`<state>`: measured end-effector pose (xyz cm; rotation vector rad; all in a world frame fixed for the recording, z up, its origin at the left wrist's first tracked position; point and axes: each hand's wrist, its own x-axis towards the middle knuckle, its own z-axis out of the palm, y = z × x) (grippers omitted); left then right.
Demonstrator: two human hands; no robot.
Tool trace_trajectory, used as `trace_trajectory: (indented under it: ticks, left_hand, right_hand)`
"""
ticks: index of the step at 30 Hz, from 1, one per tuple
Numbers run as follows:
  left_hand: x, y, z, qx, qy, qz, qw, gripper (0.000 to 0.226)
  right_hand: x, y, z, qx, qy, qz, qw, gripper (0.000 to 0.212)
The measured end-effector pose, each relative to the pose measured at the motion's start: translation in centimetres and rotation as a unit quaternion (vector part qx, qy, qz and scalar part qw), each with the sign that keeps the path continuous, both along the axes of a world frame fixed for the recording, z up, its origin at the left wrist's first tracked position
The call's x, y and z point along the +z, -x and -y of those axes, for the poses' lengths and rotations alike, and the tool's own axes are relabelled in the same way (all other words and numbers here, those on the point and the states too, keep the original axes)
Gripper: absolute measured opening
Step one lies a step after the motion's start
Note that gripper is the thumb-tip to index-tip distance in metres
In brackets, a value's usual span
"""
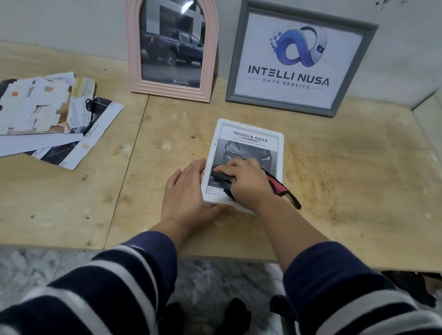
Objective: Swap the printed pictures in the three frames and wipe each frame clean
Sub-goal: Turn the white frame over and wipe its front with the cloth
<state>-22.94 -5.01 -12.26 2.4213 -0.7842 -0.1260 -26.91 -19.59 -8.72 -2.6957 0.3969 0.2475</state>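
The white frame [248, 140] lay flat on the wooden surface [353, 186], in front of the grey frame [300, 59] and the pink arched frame [173, 33]. The right hand [243, 180] gripped a black-and-red cloth [277, 185] with curled fingers, pressing it on the glass. The left hand [188, 191], fingers straight, steadied the frame's left edge.
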Motion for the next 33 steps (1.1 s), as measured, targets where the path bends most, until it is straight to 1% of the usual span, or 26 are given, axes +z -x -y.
trace_trajectory:
  ticks: [2, 6, 7, 8, 9, 10, 11, 13, 14, 16, 18, 19, 20, 22, 23, 25, 27, 28, 29, 31, 33]
  left_hand:
    - [-0.2, -0.1, -0.1, 0.003, -0.005, -0.005, 1.000, 0.097]
    - [0.3, 0.0, -0.1, -0.006, 0.022, 0.000, 1.000, 0.093]
    - [0.3, 0.0, -0.1, -0.009, 0.018, 0.002, 1.000, 0.097]
    - [0.2, -0.1, -0.2, -0.010, 0.006, -0.002, 1.000, 0.104]
    - [0.2, -0.2, -0.2, -0.013, -0.011, -0.012, 1.000, 0.112]
    - [0.2, -0.2, -0.2, -0.016, -0.025, -0.021, 0.999, 0.118]
    - [0.4, -0.1, -0.3, -0.016, -0.024, -0.026, 0.999, 0.121]
    - [1.5, 0.1, -0.3, -0.012, 0.017, -0.019, 1.000, 0.115]
    - [2.3, 0.3, -0.1, -0.024, 0.040, -0.007, 0.999, 0.110]
    - [4.0, 0.4, 0.8, -0.077, 0.077, -0.001, 0.994, 0.101]
    - [5.9, 0.9, 2.2, -0.133, 0.101, -0.061, 0.984, 0.094]
    - [6.6, 1.2, 2.9, -0.146, 0.106, -0.091, 0.979, 0.084]
    - [6.8, 1.4, 3.5, -0.143, 0.107, -0.106, 0.978, 0.066]
    - [7.2, 1.6, 4.2, -0.105, 0.094, -0.108, 0.984, 0.026]
    - [7.5, 1.7, 4.4, -0.091, 0.085, -0.101, 0.987, 0.019]
    - [7.8, 1.6, 4.6, -0.099, 0.038, -0.036, 0.994, 0.018]
    - [8.2, 1.6, 4.7, -0.111, -0.022, 0.037, 0.993, 0.024]
    - [8.3, 1.6, 4.7, -0.113, -0.043, 0.060, 0.991, 0.029]
    - [8.2, 1.6, 4.7, -0.115, -0.059, 0.069, 0.989, 0.035]
    - [8.3, 1.8, 4.7, -0.118, -0.080, 0.071, 0.987, 0.044]
    - [8.3, 1.9, 5.0, -0.130, -0.087, 0.084, 0.984, 0.047]
  right_hand:
    - [0.0, 0.6, -0.1, 0.013, -0.016, -0.008, 1.000, 0.050]
    - [0.8, 1.1, 0.3, 0.036, -0.049, -0.012, 0.998, 0.043]
    - [1.2, 1.2, 0.4, 0.011, -0.077, -0.004, 0.997, 0.042]
    - [1.8, 1.2, 0.4, -0.036, -0.110, 0.015, 0.993, 0.041]
    - [2.4, 1.1, 0.6, -0.105, -0.145, 0.048, 0.983, 0.042]
    - [3.0, 1.1, 0.9, -0.180, -0.186, 0.088, 0.962, 0.043]
    - [3.6, 1.0, 1.3, -0.244, -0.231, 0.126, 0.933, 0.045]
    - [5.1, 0.7, 2.2, -0.323, -0.329, 0.174, 0.870, 0.047]
    - [5.6, 0.7, 2.5, -0.347, -0.381, 0.177, 0.838, 0.046]
    - [6.7, 0.6, 2.6, -0.382, -0.472, 0.174, 0.775, 0.039]
    - [7.4, 0.5, 2.4, -0.405, -0.516, 0.181, 0.733, 0.031]
    - [7.5, 0.3, 2.3, -0.421, -0.524, 0.192, 0.716, 0.027]
    - [7.5, 0.2, 2.3, -0.440, -0.528, 0.204, 0.697, 0.024]
    - [7.2, 0.0, 2.2, -0.476, -0.530, 0.214, 0.669, 0.022]
    - [7.0, 0.3, 2.2, -0.492, -0.523, 0.213, 0.663, 0.024]
    - [6.6, 0.8, 1.9, -0.509, -0.529, 0.198, 0.650, 0.024]
    - [6.3, 1.3, 1.4, -0.515, -0.569, 0.186, 0.613, 0.022]
    - [6.1, 1.4, 1.2, -0.518, -0.587, 0.182, 0.594, 0.024]
    - [5.9, 1.5, 1.1, -0.519, -0.598, 0.179, 0.583, 0.025]
    - [5.3, 1.8, 1.1, -0.514, -0.606, 0.176, 0.581, 0.027]
    - [4.8, 2.0, 0.9, -0.502, -0.629, 0.170, 0.569, 0.033]
